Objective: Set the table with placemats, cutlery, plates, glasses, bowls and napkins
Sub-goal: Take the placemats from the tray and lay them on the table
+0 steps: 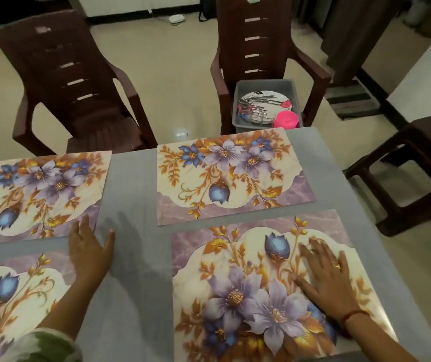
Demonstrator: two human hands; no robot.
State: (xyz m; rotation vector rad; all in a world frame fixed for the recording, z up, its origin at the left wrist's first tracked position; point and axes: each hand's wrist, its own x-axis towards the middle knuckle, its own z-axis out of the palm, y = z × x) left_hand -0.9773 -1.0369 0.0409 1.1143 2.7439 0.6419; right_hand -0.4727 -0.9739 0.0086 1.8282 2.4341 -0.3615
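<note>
While the right hand [329, 280] lies flat, fingers spread, on the near right placemat [222, 296], its grip is open and empty, and the left hand [88, 249], likewise spread and holding nothing, is over the grey worktop [136, 184] between the near left placemat [13, 296] and the far left placemat [39, 192]. These mats look thin, light and glossy, likely to slide, so a flat palm or a lift by one edge should suit. Beyond the far right placemat [230, 176], a grey tub [266, 83] on a chair [232, 35] holds plates [277, 96] and cutlery [258, 100], breakable and loose, best taken by rim and handles.
</note>
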